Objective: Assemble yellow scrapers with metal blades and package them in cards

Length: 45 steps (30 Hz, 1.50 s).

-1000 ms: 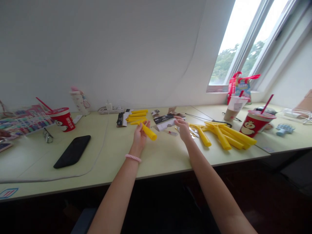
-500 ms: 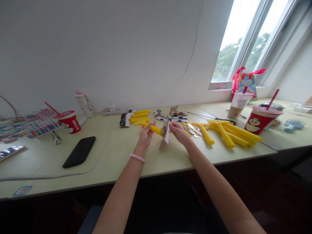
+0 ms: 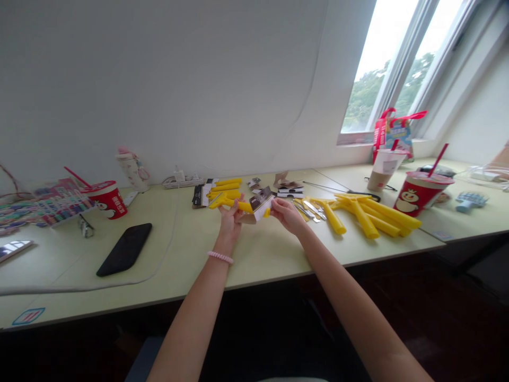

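Two hands are close together just above the tabletop (image 3: 254,265), seen in the single head view. The left hand (image 3: 230,222) is clamped around the handle of a yellow scraper (image 3: 240,205), with the scraper's wide head sticking out to the left of the fingers. A printed card (image 3: 261,205) sits on the far end of the handle, and the right hand (image 3: 287,216) pinches the card and handle end from the right, its fingertips touching both. A pink band (image 3: 220,258) circles the left wrist.

Behind the hands, more yellow scrapers (image 3: 225,187) lie beside black packets (image 3: 198,196). Just right of the right hand are metal blades (image 3: 305,210) and a stack of cards (image 3: 289,189), and beyond them a heap of yellow scrapers (image 3: 369,220) lies on the tabletop. A red cup (image 3: 419,192) stands to the right of that heap, with a milk tea cup (image 3: 380,172) behind it. Well left of the hands lies a black phone (image 3: 125,249), and a second red cup (image 3: 107,200) stands beyond it near the wall
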### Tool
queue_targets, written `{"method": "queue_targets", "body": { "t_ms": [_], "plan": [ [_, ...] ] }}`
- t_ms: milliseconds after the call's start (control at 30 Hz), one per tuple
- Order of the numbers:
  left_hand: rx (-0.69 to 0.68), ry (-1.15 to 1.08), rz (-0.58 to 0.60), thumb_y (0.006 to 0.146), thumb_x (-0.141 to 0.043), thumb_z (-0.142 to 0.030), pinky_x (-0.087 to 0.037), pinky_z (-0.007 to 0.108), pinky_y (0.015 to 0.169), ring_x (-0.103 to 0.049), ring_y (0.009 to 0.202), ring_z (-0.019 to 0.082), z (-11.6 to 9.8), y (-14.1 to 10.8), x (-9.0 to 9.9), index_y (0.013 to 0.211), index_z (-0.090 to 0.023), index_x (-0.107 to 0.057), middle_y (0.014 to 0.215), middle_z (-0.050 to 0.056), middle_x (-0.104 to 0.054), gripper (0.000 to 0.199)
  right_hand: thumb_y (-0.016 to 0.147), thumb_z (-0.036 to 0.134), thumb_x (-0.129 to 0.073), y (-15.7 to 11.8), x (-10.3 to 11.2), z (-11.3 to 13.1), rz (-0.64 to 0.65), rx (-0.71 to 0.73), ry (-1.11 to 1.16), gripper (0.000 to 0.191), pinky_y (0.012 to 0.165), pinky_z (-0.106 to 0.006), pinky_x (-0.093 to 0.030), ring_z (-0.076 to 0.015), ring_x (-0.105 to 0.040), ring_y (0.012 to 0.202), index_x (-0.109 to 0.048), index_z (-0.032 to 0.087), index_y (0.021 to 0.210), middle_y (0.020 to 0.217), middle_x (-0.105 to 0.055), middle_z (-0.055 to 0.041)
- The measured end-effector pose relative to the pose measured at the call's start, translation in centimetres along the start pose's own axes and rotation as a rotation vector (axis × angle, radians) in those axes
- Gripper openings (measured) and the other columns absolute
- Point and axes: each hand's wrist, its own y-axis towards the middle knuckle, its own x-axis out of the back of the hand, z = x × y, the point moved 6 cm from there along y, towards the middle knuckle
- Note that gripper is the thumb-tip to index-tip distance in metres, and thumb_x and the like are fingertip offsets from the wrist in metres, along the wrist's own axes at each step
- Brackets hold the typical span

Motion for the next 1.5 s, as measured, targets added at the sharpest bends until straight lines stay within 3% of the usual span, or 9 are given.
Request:
{"method": "queue_targets", "body": {
  "t_ms": [333, 633, 733, 900, 1067, 1233, 1367, 1433, 1500],
  "plan": [
    [0.139, 0.14, 0.1, 0.068, -0.068, -0.022, -0.051, 0.029, 0.072, -0.064, 0.085, 0.017, 1.7, -0.5, -0.9, 0.11, -0.024, -0.04, 0.098, 0.004, -0.065, 0.051, 0.059, 0.039, -0.073, -0.3, -0.1, -0.3, -0.023, -0.086, -0.027, 0.028, 0.065, -0.022, -0.045, -0.01, -0.055, 0.067, -0.057, 0.017, 0.068, 0.069, -0.057, 0.0014],
    [0.002, 0.382, 0.318, 0.066, -0.066, -0.014, -0.045, 0.025, 0.082, -0.053, 0.107, 0.02, 0.9, -1.7, -2.7, 0.102, -0.023, -0.063, 0.115, 0.004, -0.06, 0.037, 0.066, 0.038, -0.068, 0.1, 0.4, 0.3, 0.046, 0.025, -0.036, 0.024, 0.078, -0.028, -0.047, -0.0115, -0.057, 0.074, -0.06, 0.017, 0.073, 0.075, -0.058, -0.0004],
    [0.094, 0.375, 0.276, 0.072, -0.062, -0.029, -0.048, 0.024, 0.07, -0.057, 0.099, 0.021, 1.2, -1.3, -2.2, 0.102, -0.021, -0.064, 0.112, 0.006, -0.061, 0.032, 0.066, 0.039, -0.068, 0.2, 0.8, 0.4, 0.011, 0.047, -0.062, 0.024, 0.078, -0.029, -0.047, -0.0119, -0.057, 0.074, -0.059, 0.018, 0.074, 0.076, -0.058, -0.0001],
    [0.342, 0.317, 0.268, 0.073, -0.054, -0.052, -0.049, 0.025, 0.055, -0.062, 0.074, 0.018, 1.9, -1.1, -1.4, 0.104, -0.014, -0.062, 0.097, 0.012, -0.064, 0.05, 0.063, 0.034, -0.071, -0.3, 1.0, 1.0, -0.051, 0.086, -0.196, 0.026, 0.076, -0.027, -0.047, -0.0123, -0.056, 0.077, -0.058, 0.019, 0.08, 0.079, -0.057, 0.0005],
    [0.333, 0.402, 0.358, 0.068, -0.064, -0.042, -0.048, 0.025, 0.055, -0.061, 0.075, 0.018, 1.4, -1.7, -1.6, 0.12, -0.017, -0.052, 0.098, 0.011, -0.063, 0.059, 0.06, 0.036, -0.071, -0.5, 0.6, 1.2, -0.027, 0.088, -0.42, 0.038, 0.074, -0.029, -0.047, -0.0157, -0.058, 0.082, -0.056, 0.018, 0.091, 0.09, -0.06, -0.0031],
    [0.281, 0.461, 0.326, 0.06, -0.072, -0.021, -0.048, 0.025, 0.062, -0.06, 0.07, 0.014, 1.3, -1.6, -1.3, 0.136, -0.024, -0.032, 0.095, 0.008, -0.063, 0.086, 0.067, 0.041, -0.065, -0.6, 0.6, 1.3, -0.046, 0.16, -0.655, 0.046, 0.078, -0.033, -0.048, -0.0178, -0.055, 0.095, -0.051, 0.022, 0.107, 0.107, -0.055, -0.0057],
    [0.171, 0.464, 0.276, 0.062, -0.069, -0.018, -0.048, 0.025, 0.061, -0.059, 0.07, 0.013, 0.9, -1.0, -1.2, 0.128, -0.025, -0.046, 0.097, 0.007, -0.063, 0.07, 0.065, 0.04, -0.067, -1.8, 0.2, 1.9, 0.013, 0.225, -0.767, 0.07, 0.085, -0.032, -0.046, -0.0187, -0.048, 0.108, -0.037, 0.029, 0.127, 0.127, -0.043, -0.0066],
    [0.126, 0.459, 0.231, 0.061, -0.068, -0.018, -0.048, 0.024, 0.06, -0.058, 0.071, 0.013, 0.8, -0.6, -0.9, 0.119, -0.024, -0.055, 0.1, 0.006, -0.063, 0.06, 0.064, 0.038, -0.069, -2.5, 0.3, 1.6, 0.067, 0.155, -0.818, 0.084, 0.079, -0.031, -0.048, -0.0179, -0.054, 0.098, -0.025, 0.03, 0.135, 0.116, -0.052, -0.0063],
    [0.088, 0.456, 0.166, 0.06, -0.068, -0.018, -0.048, 0.023, 0.059, -0.058, 0.073, 0.013, 0.7, -0.2, -0.5, 0.11, -0.021, -0.061, 0.105, 0.007, -0.062, 0.05, 0.069, 0.037, -0.065, -3.1, 0.9, 1.3, 0.079, 0.075, -0.888, 0.083, 0.069, -0.03, -0.049, -0.0162, -0.059, 0.08, -0.021, 0.028, 0.138, 0.094, -0.061, -0.0029]
  ]
}}
